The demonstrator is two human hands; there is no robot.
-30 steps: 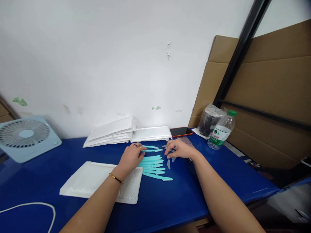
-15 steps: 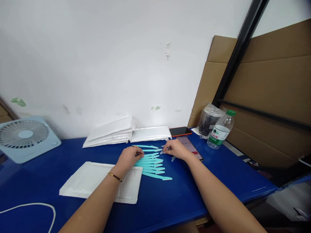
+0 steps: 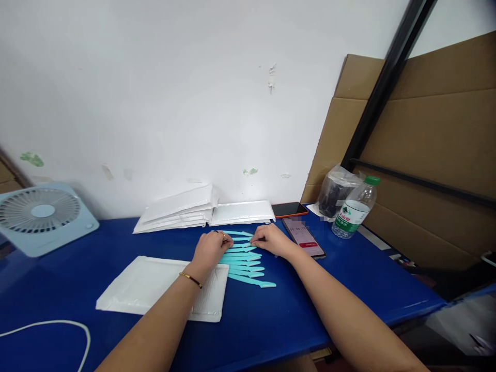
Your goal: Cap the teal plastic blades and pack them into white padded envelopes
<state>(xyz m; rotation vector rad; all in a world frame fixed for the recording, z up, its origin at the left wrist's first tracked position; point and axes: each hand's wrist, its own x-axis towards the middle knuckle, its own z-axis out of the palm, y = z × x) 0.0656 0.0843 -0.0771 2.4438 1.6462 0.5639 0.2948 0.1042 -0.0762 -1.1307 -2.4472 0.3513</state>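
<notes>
Several turquoise eyebrow razors (image 3: 248,281) lie side by side in a fanned row on the blue table, their blade ends to the right. My left hand (image 3: 209,251) is closed, with thumb and fingertips pinching the handle of one razor near the far end of the row. At that razor's blade end, my right hand (image 3: 271,241) is closed in a pinch on a small clear blade cover, mostly hidden by the fingertips. A white padded envelope (image 3: 135,284) lies flat under my left forearm, its right edge close to the razors' handles.
More white padded envelopes (image 3: 174,209) are stacked against the wall. Two phones, one with a lit timer screen (image 3: 302,235), lie beyond my right hand. A water bottle (image 3: 351,214) and a bagged dark item (image 3: 331,194) stand at right; a fan (image 3: 42,212) is at left.
My right hand has moved left from the loose clear covers to the blade end of a razor. My left hand stays at the handles, shifted slightly.
</notes>
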